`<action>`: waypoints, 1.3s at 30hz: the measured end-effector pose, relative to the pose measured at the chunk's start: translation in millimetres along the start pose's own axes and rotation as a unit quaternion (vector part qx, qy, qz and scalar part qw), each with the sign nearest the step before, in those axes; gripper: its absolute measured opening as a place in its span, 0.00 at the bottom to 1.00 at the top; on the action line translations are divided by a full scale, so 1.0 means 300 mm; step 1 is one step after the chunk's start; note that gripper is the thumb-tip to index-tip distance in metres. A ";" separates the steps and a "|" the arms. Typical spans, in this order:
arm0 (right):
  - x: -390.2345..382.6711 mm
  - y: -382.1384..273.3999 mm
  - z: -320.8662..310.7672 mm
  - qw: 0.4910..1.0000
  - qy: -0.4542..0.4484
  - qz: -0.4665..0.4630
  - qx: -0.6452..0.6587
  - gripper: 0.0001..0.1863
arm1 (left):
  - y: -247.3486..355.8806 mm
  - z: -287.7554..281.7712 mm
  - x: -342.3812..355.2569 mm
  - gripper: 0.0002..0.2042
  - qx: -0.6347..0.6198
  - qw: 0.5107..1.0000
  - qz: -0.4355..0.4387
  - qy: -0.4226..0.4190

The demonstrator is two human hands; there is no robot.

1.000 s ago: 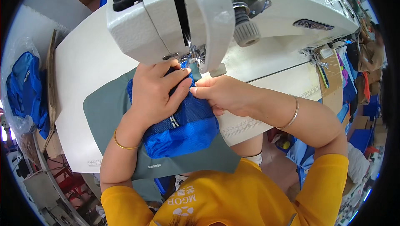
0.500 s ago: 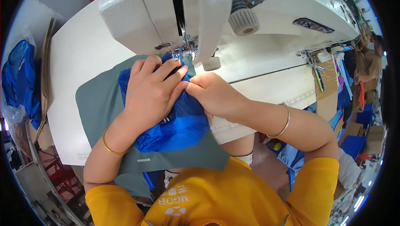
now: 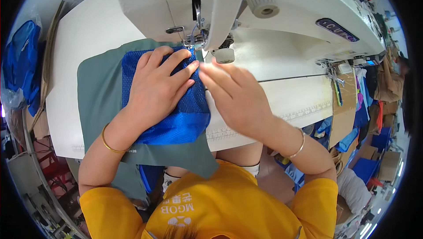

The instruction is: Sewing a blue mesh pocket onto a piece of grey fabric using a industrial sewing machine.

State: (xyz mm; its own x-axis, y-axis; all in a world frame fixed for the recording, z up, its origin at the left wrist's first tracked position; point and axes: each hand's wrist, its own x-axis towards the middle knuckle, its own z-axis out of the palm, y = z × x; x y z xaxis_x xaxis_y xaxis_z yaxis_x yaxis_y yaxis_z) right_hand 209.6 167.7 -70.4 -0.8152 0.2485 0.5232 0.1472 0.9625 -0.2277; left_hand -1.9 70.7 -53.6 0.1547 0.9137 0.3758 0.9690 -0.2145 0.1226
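A blue mesh fabric piece (image 3: 187, 100) with a shiny blue band (image 3: 176, 129) along its near side lies on a larger grey-green cloth (image 3: 99, 80). My left hand (image 3: 158, 78) rests on the mesh with its fingers spread, the fingertips close to the presser foot (image 3: 192, 40) of the white sewing machine (image 3: 145, 1). At the right edge of the blue piece is my right hand (image 3: 240, 96), fingers stretched out and slightly blurred. Its fingertips are beside the edge near the presser foot; whether they touch the fabric I cannot tell. The far edge of the mesh meets the presser foot.
The white machine table (image 3: 273, 102) carries a printed ruler strip (image 3: 304, 113) along its near side. A knob (image 3: 263, 3) projects from the machine head. Blue bags (image 3: 22, 62) hang at the left. Cardboard (image 3: 343, 107) and piled cloth stand at the right.
My right hand has let go of the fabric's right edge and straightened its fingers. The blue piece lies flatter, while my left hand stays on it. The view has shifted slightly.
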 end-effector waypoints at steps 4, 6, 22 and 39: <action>0.049 0.088 0.019 0.992 -0.057 -0.013 -0.112 0.22 | 0.002 0.002 0.001 0.14 0.001 1.000 -0.006 0.003; 0.055 0.084 0.020 0.990 -0.073 -0.007 -0.119 0.21 | -0.001 0.005 -0.001 0.15 0.007 1.000 0.008 0.001; 0.058 0.111 0.039 0.999 -0.015 -0.012 -0.034 0.12 | -0.065 -0.057 0.016 0.16 -0.053 0.997 -0.001 -0.059; 0.062 0.125 0.072 0.999 -0.003 -0.038 -0.017 0.15 | 0.001 -0.160 0.002 0.21 0.153 0.983 0.015 -0.097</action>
State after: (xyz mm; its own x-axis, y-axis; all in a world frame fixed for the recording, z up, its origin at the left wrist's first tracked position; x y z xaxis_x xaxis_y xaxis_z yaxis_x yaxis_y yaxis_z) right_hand 187.9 205.9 -86.8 -0.8282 0.1735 0.5329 0.1037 0.9819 -0.1586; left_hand -10.7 54.7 -9.3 0.1901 0.9634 0.1892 0.9714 -0.1566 -0.1785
